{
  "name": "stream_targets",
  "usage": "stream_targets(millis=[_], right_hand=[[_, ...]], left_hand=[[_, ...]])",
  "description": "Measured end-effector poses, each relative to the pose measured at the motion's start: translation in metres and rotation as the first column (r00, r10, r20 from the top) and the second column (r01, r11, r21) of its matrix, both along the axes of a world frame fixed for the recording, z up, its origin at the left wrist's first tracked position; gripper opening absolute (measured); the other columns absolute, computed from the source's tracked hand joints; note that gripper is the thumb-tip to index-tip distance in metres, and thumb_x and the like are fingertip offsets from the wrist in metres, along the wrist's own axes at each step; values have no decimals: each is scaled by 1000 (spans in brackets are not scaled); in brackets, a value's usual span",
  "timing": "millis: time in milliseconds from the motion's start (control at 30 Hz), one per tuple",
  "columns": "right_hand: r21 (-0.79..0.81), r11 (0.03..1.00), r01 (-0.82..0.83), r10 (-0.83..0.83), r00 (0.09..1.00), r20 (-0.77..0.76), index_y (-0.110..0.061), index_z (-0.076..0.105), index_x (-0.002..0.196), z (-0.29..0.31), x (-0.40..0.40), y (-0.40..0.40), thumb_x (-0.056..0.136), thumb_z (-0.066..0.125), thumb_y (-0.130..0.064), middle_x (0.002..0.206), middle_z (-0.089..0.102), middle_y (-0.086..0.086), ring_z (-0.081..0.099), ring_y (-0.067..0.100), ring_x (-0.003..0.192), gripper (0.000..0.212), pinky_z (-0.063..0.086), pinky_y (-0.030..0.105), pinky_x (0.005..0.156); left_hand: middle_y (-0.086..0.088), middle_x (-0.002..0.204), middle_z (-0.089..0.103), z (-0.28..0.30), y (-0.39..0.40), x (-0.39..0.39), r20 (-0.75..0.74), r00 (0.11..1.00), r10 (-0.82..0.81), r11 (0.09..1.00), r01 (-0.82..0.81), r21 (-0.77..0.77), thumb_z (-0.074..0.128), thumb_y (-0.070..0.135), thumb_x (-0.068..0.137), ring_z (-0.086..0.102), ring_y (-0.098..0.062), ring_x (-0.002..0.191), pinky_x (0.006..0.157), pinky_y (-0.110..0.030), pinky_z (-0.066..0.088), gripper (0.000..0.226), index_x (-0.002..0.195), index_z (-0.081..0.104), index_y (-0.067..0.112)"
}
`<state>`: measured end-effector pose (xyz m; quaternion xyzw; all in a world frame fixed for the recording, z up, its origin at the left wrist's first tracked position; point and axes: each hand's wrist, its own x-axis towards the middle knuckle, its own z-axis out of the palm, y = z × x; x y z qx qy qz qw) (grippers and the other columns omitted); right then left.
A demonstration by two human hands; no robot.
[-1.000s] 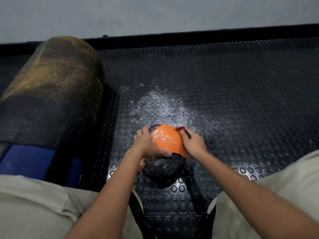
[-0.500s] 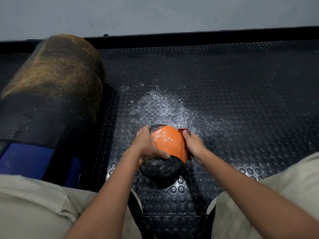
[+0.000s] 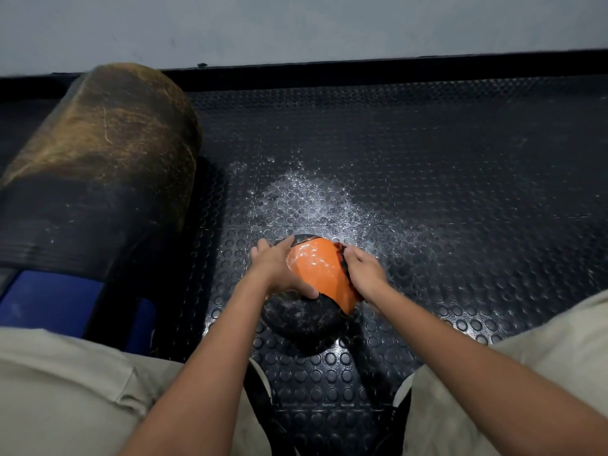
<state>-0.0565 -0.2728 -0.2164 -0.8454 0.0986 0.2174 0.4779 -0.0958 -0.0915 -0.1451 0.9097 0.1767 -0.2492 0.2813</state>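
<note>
Round orange-and-black ball (image 3: 320,274) rests on the black studded rubber mat (image 3: 444,179), straight ahead between the person's knees. Orange face is far and up, black part nearest the body.

Left hand (image 3: 279,268) grips the ball's left flank, thumb curled over the near edge. Right hand (image 3: 363,274) pinches a small red-and-black tool (image 3: 342,255), kind unclear, against the orange right edge.

Judgement: the right hand works and the left steadies. Both are equally near.

I've one cam only — head-worn, wide-angle, aimed fwd & down, close on left hand (image 3: 278,269) and right hand (image 3: 363,273); studded mat (image 3: 467,179) fills most, wall (image 3: 296,24) at top.
</note>
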Motion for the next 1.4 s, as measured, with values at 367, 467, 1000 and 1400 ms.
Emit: stream_targets(millis=[367, 467, 1000, 1400], right_hand=[[-112, 994, -11, 15, 999, 39, -28, 63, 91, -9, -1, -6, 109, 36, -40, 84, 63, -2, 51, 12, 65, 34, 40, 24, 57], [-112, 993, -36, 54, 985, 162, -34, 67, 111, 5, 1, 4, 107, 41, -43, 92, 68, -7, 56, 9, 73, 28, 40, 23, 57], [-117, 983, -139, 161, 965, 208, -45, 61, 132, 5, 7, 8, 101, 47, -51, 132, 52, -12, 44, 20, 128, 34, 41, 46, 108], [-148, 978, -146, 173, 967, 189, -46, 59, 134, 5, 7, 12, 101, 44, -55, 121, 48, -12, 41, 21, 129, 36, 39, 45, 106]], left_hand=[[-5, 166, 18, 0, 8, 0, 4, 998, 58, 985, -57, -161, 99, 28, 52, 23, -32, 150, 118, -54, 31, 140, 161, 12, 22], [-4, 168, 11, -3, 5, 2, 3, 1000, -2, 993, 3, -114, 96, 29, 56, 14, -30, 153, 122, -51, 26, 138, 162, 7, 20], [-16, 160, 7, -2, 2, 4, -55, 998, 43, 997, -39, 61, 90, 63, 55, 11, -43, 147, 116, -59, 30, 132, 160, 11, 41], [-10, 160, 16, 4, 9, 3, -51, 999, 15, 999, -14, 29, 96, 47, 54, 16, -37, 149, 116, -55, 30, 134, 160, 14, 37]])
